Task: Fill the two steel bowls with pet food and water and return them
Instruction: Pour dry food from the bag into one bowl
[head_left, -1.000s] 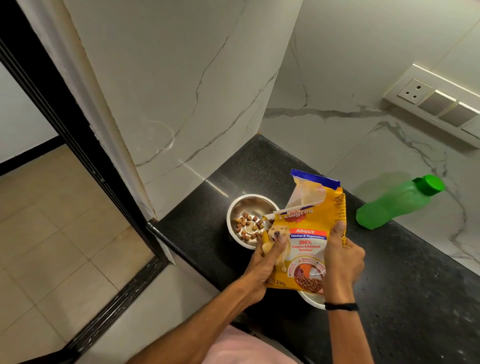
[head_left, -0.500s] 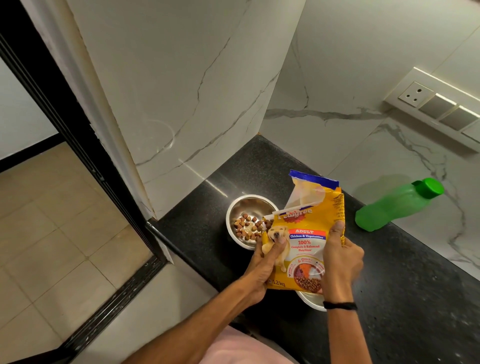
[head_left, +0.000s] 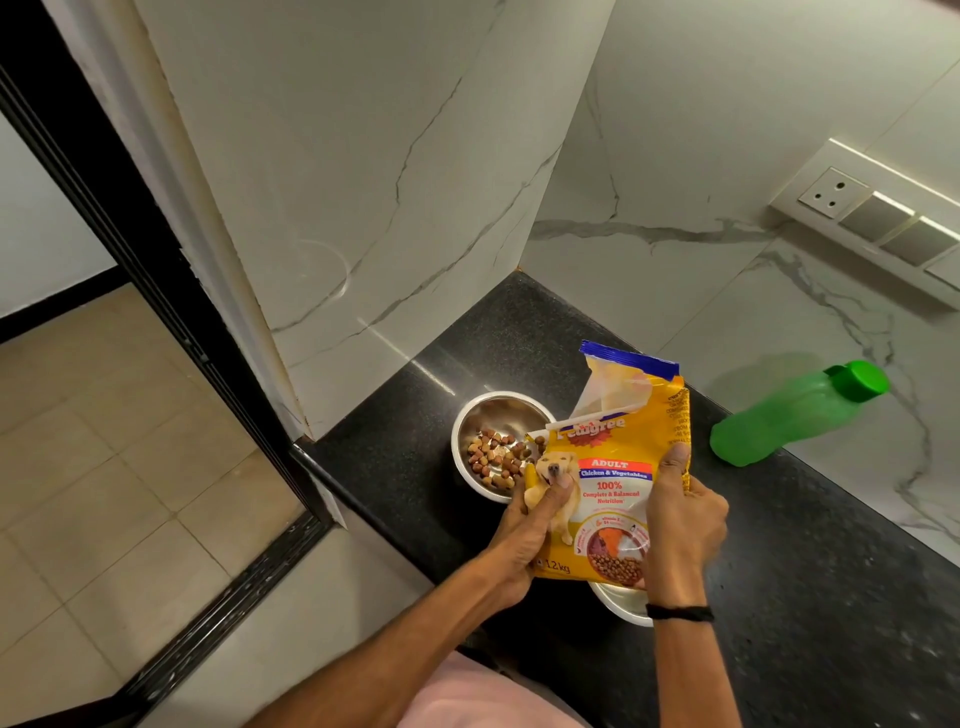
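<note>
Gripping the left side of a yellow pet food bag (head_left: 618, 467), the left hand (head_left: 524, 525) has its thumb on the front, as seen from the head camera. The right hand (head_left: 680, 519) grips the bag's right side. Just left of the bag, a steel bowl (head_left: 458, 441) sits on the black bench (head_left: 831, 571) with brown food bits (head_left: 493, 460) inside. A second steel bowl (head_left: 618, 605) peeks out under the bag. A green bottle (head_left: 779, 421) is off to the right, by the wall.

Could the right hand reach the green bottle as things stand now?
Probably not at once: the right hand grips the food bag. Nothing stands between it and the green bottle, though.
</note>
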